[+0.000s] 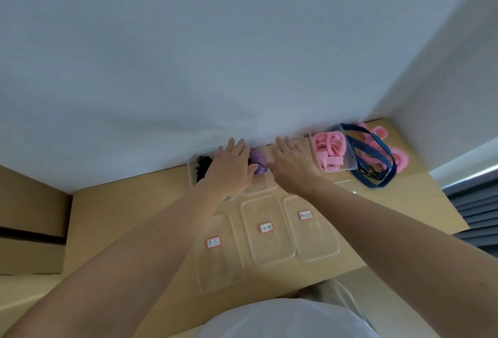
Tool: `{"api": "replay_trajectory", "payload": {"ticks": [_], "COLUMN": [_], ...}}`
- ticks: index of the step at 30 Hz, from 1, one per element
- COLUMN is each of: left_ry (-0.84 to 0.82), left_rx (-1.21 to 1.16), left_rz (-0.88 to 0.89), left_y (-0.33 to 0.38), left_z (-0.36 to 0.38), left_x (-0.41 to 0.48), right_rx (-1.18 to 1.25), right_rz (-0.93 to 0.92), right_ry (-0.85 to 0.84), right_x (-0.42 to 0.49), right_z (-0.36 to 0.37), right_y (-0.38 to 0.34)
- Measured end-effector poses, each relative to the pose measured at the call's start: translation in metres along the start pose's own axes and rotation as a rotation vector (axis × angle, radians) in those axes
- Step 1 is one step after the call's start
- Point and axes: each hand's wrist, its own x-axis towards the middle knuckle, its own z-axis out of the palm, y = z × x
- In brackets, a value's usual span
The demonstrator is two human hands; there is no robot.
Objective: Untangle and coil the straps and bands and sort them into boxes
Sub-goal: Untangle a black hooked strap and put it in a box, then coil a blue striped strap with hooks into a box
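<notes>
Purple band bundle (pixel 258 161), coiled. Lies in the middle clear box (pixel 262 186) by the wall, long axis running toward the wall. Sits between left hand (pixel 232 169) and right hand (pixel 292 169); touches the left thumb, just beside the right. Fingers of both straight, gripping nothing. Likely needs left-hand tucking.

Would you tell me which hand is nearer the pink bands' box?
Right: the right hand sits beside the box; the left hand lies farther, past the purple coil.
</notes>
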Motion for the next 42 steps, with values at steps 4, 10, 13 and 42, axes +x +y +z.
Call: {"api": "replay_trajectory", "payload": {"ticks": [4, 10, 13, 42], "left_ry": [-0.010, -0.001, 0.006, -0.084], "left_rx": [-0.063, -0.004, -0.034, -0.498], "left_rz": [0.029, 0.039, 0.019, -0.308], "left_y": [0.045, 0.122, 0.169, 0.391], "left_z": [0.001, 0.003, 0.006, 0.053], "left_x": [0.015, 0.041, 0.051, 0.103], "right_rx": [-0.016, -0.057, 0.013, 0.394], "right_rz": [0.067, 0.128, 0.184, 0.077], "right_ry": [-0.006, -0.046, -0.033, -0.100], "right_x": [-0.024, -0.062, -0.089, -0.178], "right_z": [-0.001, 0.000, -0.005, 0.025], "right_y": [0.043, 0.125, 0.167, 0.375]}}
